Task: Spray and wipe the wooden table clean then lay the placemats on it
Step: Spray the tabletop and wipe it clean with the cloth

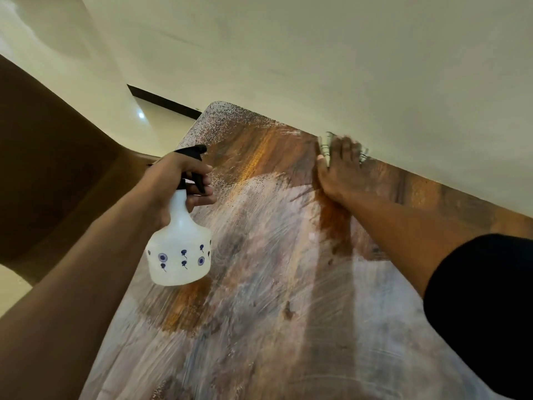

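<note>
The wooden table (259, 319) fills the view, streaked with wet smears and spray droplets near its far left corner. My left hand (176, 180) grips a white spray bottle (180, 249) with blue dots and a black trigger head, held above the table's left side. My right hand (341, 168) lies flat, fingers spread, pressing a light cloth (325, 144) against the table's far edge by the wall. The hand is motion-blurred, and only the cloth's fringes show around it. No placemats are in view.
A cream wall (346, 67) runs right along the table's far edge. A brown wooden chair (57, 174) stands to the left of the table. Shiny pale floor (150, 122) shows beyond the far left corner.
</note>
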